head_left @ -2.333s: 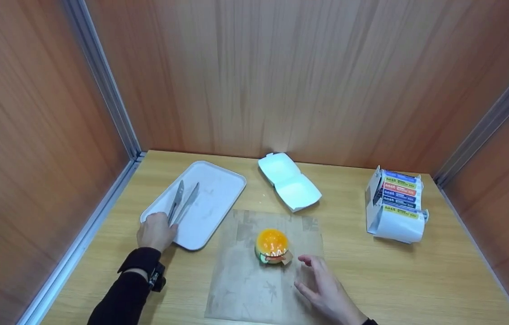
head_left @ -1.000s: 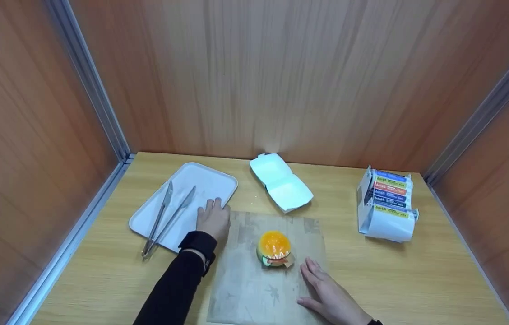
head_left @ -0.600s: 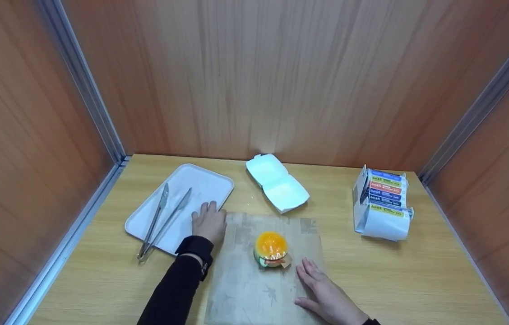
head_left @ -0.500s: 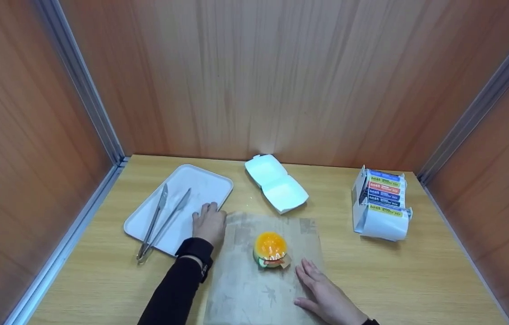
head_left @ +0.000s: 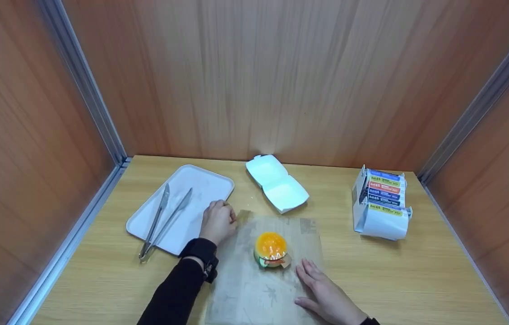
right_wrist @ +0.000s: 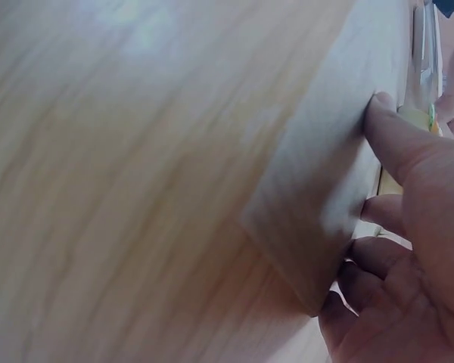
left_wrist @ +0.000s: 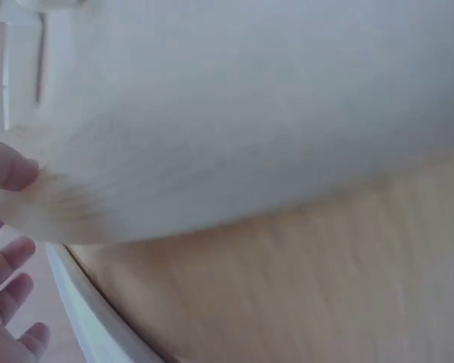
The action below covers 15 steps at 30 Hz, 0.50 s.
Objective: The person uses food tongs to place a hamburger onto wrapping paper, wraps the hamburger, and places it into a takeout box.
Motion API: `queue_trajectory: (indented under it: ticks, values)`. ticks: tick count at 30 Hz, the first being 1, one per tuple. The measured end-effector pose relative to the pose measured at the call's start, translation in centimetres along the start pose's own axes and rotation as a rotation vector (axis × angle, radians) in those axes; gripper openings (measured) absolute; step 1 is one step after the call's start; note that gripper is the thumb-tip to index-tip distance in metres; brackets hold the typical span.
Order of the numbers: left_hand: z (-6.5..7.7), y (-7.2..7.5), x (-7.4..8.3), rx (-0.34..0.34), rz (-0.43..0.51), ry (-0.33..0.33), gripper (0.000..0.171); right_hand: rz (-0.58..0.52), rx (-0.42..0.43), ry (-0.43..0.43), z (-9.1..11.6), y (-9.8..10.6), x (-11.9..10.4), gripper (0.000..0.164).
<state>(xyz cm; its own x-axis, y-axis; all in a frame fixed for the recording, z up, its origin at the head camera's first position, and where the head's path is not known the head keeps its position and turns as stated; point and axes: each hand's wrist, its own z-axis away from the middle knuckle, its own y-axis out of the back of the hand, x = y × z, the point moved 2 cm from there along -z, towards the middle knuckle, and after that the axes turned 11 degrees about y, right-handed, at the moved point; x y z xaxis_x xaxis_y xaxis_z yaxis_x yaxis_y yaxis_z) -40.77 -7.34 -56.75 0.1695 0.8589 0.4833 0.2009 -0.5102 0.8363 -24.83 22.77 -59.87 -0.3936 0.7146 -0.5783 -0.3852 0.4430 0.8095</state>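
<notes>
A toy-like burger (head_left: pixel 270 246) with an orange top bun sits on a sheet of brownish-grey wrapping paper (head_left: pixel 247 289). My left hand (head_left: pixel 219 221) pinches the sheet's far left corner; in the left wrist view the thumb (left_wrist: pixel 9 168) lies over the corner, and the paper (left_wrist: pixel 250 113) there is lifted off the table and creased. On the sheet's right part my right hand (head_left: pixel 326 293) rests with fingers extended, just right of the burger. In the right wrist view its fingertips touch the paper (right_wrist: pixel 310 181).
Metal tongs (head_left: pixel 155 221) lie across the white tray (head_left: pixel 205 178) at the left, beside my left hand. An open clamshell box (head_left: pixel 284 189) stands behind the paper. At the right is a white holder with several coloured labels (head_left: pixel 383 203). Wooden panels (head_left: pixel 259 81) wall the table.
My left hand let go of the tongs on the tray, moved right to the paper, and now lifts its far left corner. The right hand has come down flat on the paper.
</notes>
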Motion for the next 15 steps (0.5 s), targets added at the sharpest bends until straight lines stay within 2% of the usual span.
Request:
queue_trajectory:
  ticks: [2, 8, 15]
  values:
    - [-0.1, 0.2, 0.6, 0.025, 0.009, -0.033, 0.02, 0.007, 0.006, 0.015, 0.0, 0.0, -0.1, 0.083]
    - [0.5, 0.5, 2.4, -0.008, 0.082, -0.092, 0.003, -0.043, -0.038, -0.06, -0.3, 0.1, 0.0, 0.085]
    - [2.1, 0.6, 3.7, -0.003, 0.048, -0.22, 0.012, -0.075, -0.056, -0.098, -0.6, -0.1, 0.1, 0.086]
